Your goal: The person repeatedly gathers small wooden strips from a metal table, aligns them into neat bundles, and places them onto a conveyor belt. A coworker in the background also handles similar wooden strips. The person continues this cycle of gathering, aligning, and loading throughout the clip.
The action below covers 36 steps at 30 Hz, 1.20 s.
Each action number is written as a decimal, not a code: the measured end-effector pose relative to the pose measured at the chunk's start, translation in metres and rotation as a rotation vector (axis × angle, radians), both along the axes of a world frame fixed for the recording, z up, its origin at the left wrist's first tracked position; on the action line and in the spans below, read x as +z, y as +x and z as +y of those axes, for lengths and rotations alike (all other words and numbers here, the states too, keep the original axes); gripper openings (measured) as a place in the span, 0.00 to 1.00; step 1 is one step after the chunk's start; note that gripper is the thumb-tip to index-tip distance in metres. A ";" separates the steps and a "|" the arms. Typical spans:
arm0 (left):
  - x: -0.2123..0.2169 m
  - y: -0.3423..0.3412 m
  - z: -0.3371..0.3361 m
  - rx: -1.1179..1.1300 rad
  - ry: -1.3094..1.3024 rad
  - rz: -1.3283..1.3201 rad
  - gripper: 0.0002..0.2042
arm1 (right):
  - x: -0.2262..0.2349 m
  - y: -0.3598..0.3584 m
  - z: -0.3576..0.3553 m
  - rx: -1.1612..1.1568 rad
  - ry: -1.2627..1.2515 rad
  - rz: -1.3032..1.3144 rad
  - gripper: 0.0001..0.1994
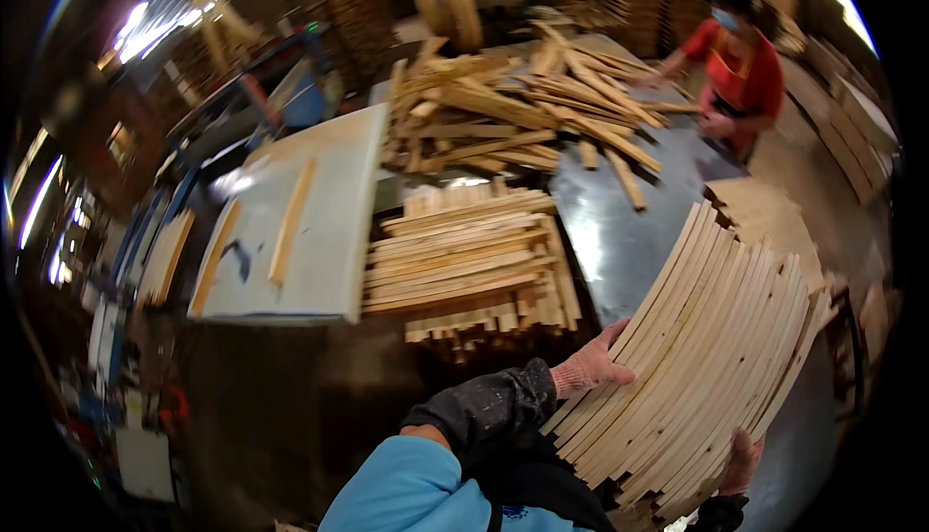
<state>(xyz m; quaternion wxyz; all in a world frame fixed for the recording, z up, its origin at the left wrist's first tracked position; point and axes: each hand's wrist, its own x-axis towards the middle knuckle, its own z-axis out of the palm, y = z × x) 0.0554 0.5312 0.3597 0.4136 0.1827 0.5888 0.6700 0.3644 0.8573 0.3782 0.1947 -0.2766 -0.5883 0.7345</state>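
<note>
A wide bundle of pale wooden strips (pixel 692 358), laid side by side, spans the space between my hands at the lower right. My left hand (pixel 592 363), in a pinkish knit glove, grips its left edge with the thumb on top. At the near right edge of the strips, my right hand (pixel 743 462) presses in from the other side, also gloved. Its fingers are partly hidden below the wood. Left of the bundle lies a stack of wooden strips (pixel 455 256) in crossed layers, apart from both hands.
A metal table (pixel 619 237) holds a heap of loose wooden pieces (pixel 474 126). Behind it stands a co-worker in a red shirt (pixel 750 77), hands near the wood. A pale board (pixel 324 203) with two wooden strips lies on the left. Stacked wood (pixel 856 126) stands far right.
</note>
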 end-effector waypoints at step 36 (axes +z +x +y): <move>0.153 0.074 -0.957 1.449 0.031 0.202 0.55 | 0.119 -0.529 -0.968 1.427 -0.072 0.124 0.45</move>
